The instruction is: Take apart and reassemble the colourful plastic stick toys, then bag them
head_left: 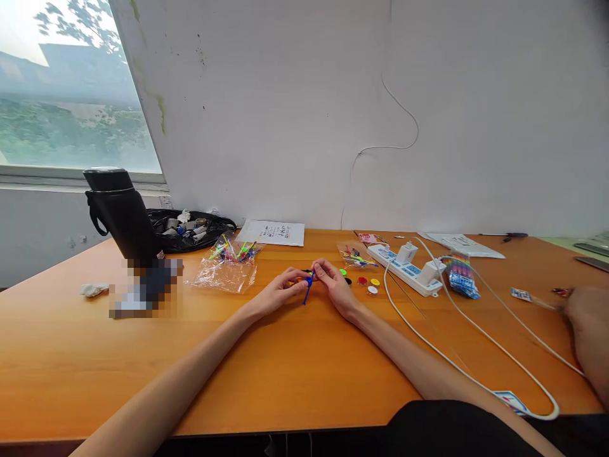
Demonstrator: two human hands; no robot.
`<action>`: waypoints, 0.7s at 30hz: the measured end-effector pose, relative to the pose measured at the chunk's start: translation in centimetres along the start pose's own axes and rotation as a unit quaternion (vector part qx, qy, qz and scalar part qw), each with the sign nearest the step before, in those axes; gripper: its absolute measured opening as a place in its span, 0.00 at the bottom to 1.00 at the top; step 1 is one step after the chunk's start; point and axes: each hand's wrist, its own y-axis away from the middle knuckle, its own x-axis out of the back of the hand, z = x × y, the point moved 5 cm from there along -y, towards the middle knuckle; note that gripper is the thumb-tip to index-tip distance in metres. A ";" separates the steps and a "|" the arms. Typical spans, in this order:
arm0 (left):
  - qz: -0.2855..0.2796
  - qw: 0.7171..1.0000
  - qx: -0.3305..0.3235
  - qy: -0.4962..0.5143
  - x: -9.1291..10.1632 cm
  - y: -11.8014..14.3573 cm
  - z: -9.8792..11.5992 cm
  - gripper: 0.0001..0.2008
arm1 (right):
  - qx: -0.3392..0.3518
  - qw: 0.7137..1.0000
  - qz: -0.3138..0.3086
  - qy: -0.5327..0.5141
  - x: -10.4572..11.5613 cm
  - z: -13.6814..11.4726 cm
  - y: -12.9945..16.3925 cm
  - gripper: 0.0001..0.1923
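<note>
Between my two hands is a thin blue plastic stick-like piece [308, 291], tilted, with a thicker knot at its middle. My left hand [280, 292] pinches it from the left, near that middle. At its upper end the fingers of my right hand [333, 282] are closed on it. Just right of my right hand lie small round discs: a red disc [362, 280], a yellow disc [375, 282] and a white disc [372, 291]. A green disc [342, 272] and a black one are partly covered by my right hand. Something orange shows behind my left fingers, mostly hidden.
Clear bags of colourful plastic parts [233, 260] lie behind my left hand. A black flask [121, 219] stands left, before a black trash bag [190, 231]. Right are a white power strip [404, 270], looping white cables [457, 308], a rainbow packet [462, 277] and another person's arm [590, 336].
</note>
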 end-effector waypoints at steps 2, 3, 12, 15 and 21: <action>0.031 0.999 0.005 -0.005 0.3 -0.1 -0.2 0.19 | 0.005 1.000 0.007 0.021 0.2 0.1 0.0 0.14; 0.039 0.999 0.009 -0.003 0.4 -0.1 -0.4 0.19 | 0.003 0.999 0.005 0.033 0.2 0.2 0.0 0.14; 0.055 0.998 0.011 0.033 0.6 -0.4 -1.3 0.18 | -0.060 0.988 -0.137 0.031 -1.2 0.3 0.8 0.19; 0.078 0.997 0.017 0.016 0.8 -0.3 -1.2 0.17 | -0.047 0.988 -0.141 0.046 -1.2 0.2 0.8 0.19; 0.112 0.994 0.013 0.010 1.1 0.0 -0.7 0.18 | -0.021 0.988 -0.137 0.072 -0.9 0.6 0.6 0.17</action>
